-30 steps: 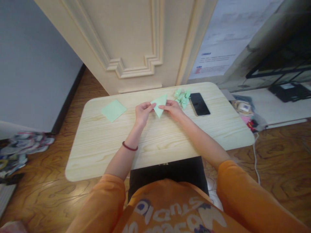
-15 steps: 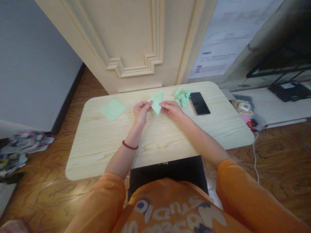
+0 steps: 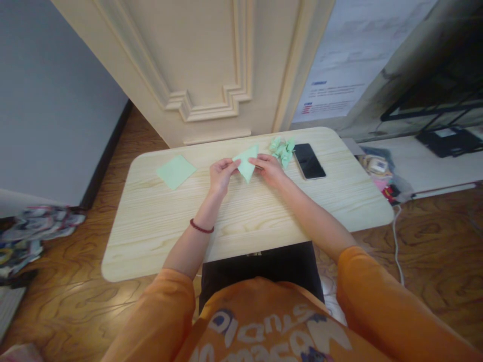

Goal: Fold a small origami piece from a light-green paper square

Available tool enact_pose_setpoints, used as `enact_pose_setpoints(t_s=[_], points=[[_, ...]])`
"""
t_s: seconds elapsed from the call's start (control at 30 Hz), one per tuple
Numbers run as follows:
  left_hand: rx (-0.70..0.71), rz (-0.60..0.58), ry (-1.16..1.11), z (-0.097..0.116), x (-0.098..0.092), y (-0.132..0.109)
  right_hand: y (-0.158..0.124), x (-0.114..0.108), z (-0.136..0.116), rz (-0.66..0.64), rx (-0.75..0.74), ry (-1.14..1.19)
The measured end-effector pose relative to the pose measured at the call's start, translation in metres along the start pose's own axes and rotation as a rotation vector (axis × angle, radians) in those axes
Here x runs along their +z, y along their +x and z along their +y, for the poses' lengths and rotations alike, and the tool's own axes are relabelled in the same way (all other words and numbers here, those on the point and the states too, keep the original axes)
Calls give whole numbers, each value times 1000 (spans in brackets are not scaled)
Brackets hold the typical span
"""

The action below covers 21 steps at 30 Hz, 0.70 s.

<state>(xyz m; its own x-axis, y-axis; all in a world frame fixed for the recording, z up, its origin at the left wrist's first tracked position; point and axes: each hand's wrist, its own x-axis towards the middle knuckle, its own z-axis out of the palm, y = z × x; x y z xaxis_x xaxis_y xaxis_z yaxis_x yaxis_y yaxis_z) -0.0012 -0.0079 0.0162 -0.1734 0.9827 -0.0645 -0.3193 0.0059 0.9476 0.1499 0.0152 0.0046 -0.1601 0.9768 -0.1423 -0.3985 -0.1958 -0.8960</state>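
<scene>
The left hand (image 3: 222,173) is pinching the left corner of a folded mint-green paper (image 3: 246,164) between thumb and fingers, its grip nearly closed. The right hand (image 3: 268,168) is holding the paper's right side in a similar way, thumb on top and fingers curling partly out of sight beneath. The paper is sitting between the two hands, over the back middle of the table; whether it is touching the surface is hard to tell. It is showing a matte, roughly triangular face, with one point reaching up to the right and another pointing down toward the wearer.

Just beyond the right hand, a cluster of folded green paper pieces (image 3: 282,150) is lying in a crinkled, many-edged heap. Next to it a smartphone (image 3: 309,162) is resting with its glossy black screen up. Off to the left, a flat square paper sheet (image 3: 176,172) of the same green is lying at a slant, smooth and thin. Everything is resting on a pale wood-grain table (image 3: 158,221) with rounded corners. A dark red beaded bracelet (image 3: 201,227) is circling the left wrist, and farther out, brown wooden flooring (image 3: 445,246) is showing a swirling grain.
</scene>
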Motion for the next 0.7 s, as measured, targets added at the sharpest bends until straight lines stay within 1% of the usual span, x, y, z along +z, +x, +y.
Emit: enact_pose_setpoints(t_s=[0.13,0.37,0.57,0.7], points=[[19,-32,63,-1,1,-1,3,-1,-1,11,-45,59],[68,-35,129,0,1,-1,3,-4,-8,54,-55,47],[37,-34,133,2,1,-1,6,-9,-13,149,-104,60],[19,-48,130,2,1,-1,9,-13,-14,179,-121,102]])
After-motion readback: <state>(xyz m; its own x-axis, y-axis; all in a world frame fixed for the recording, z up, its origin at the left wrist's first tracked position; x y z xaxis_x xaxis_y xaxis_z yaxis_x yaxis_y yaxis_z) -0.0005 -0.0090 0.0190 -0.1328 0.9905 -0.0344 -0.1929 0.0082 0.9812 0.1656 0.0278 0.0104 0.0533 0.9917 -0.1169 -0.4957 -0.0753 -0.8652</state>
